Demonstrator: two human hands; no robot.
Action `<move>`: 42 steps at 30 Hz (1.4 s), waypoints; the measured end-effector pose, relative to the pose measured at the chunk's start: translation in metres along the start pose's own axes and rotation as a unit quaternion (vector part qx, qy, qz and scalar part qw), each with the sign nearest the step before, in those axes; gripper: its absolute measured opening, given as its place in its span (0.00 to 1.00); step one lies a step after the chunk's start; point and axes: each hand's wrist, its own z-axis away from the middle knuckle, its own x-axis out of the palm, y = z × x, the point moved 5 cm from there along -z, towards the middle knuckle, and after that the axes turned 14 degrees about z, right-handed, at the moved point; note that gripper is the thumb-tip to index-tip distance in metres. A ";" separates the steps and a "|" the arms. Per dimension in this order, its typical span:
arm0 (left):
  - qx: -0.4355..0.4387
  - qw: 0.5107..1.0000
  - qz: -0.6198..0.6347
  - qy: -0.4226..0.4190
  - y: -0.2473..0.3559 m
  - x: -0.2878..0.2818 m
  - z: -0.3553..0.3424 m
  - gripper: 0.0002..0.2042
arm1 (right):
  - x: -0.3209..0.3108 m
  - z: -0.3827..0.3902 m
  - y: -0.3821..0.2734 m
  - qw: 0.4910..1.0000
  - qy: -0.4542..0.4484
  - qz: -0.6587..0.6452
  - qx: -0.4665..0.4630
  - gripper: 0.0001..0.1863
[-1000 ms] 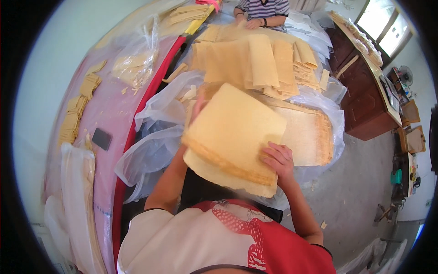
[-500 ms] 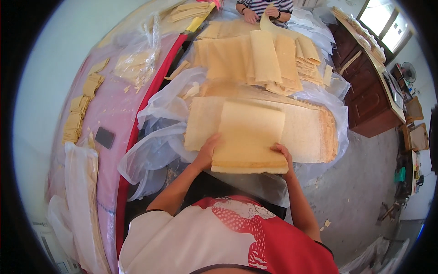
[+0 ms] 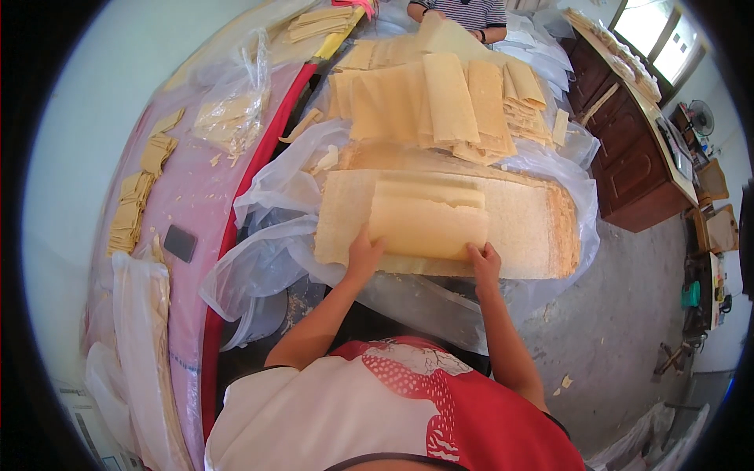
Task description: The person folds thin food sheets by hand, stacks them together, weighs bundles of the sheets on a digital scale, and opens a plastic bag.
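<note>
A folded tan sheet (image 3: 428, 228) lies between the two hands, over a broad stack of pale sheets (image 3: 530, 228); whether its underside rests fully on the stack cannot be told. The fingers of the left hand (image 3: 365, 253) grasp its left end and those of the right hand (image 3: 484, 263) its near right corner, with the palms beneath partly hidden. Gripping opposite ends probably keeps the fold straight and the layers aligned. The ragged free edge lies beyond the fingertips and the smooth edge close to them, which suggests that the fold faces the wearer.

The stack extends past both hands, apparently serving as a flat support. Farther beyond the fingers, a pile of folded sheets (image 3: 448, 98) sits within reach, presumably to leave the near surface for handling. Plastic sheeting (image 3: 271, 177), bunched left of the left fingers, likely shields the sheets from what lies below. Well to the left, a dark smartphone (image 3: 181, 243) and a row of folded tan bundles (image 3: 133, 212) occupy a pink-covered table (image 3: 196, 200), apart from the work. A co-worker (image 3: 467, 14) in a striped top stands beyond the pile.
</note>
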 end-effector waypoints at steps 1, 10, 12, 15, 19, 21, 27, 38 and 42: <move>0.000 1.000 0.000 0.000 0.003 0.002 -0.004 0.22 | 0.001 -0.004 0.000 0.999 0.018 0.035 -0.020 0.12; 0.310 0.856 -0.356 -0.213 0.052 0.046 0.008 0.38 | -0.006 -0.006 -0.021 0.963 0.059 0.262 -0.009 0.21; 0.276 0.854 -0.360 -0.254 0.035 0.052 0.004 0.32 | -0.006 0.001 -0.038 0.953 0.058 0.296 0.023 0.25; 0.317 0.834 -0.381 -0.243 0.024 0.053 0.001 0.28 | -0.004 0.021 -0.084 0.858 0.173 0.447 -0.184 0.30; 0.376 0.804 -0.403 -0.225 0.025 0.058 -0.005 0.23 | 0.029 0.027 -0.090 0.746 0.009 0.522 -0.412 0.31; 0.221 0.833 -0.389 -0.326 0.012 0.063 -0.020 0.16 | 0.035 0.015 -0.081 0.723 -0.004 0.541 -0.429 0.29; 0.088 0.799 -0.337 -0.490 0.037 0.046 -0.062 0.14 | 0.012 -0.022 -0.107 0.794 -0.335 0.467 -0.199 0.18; 0.066 0.899 -0.266 -0.342 0.001 0.049 -0.135 0.18 | 0.011 -0.088 -0.030 0.996 -0.048 0.069 -0.038 0.22; 0.145 0.908 -0.360 -0.157 0.027 0.054 -0.111 0.16 | 0.013 -0.084 -0.044 0.927 0.067 0.364 -0.056 0.24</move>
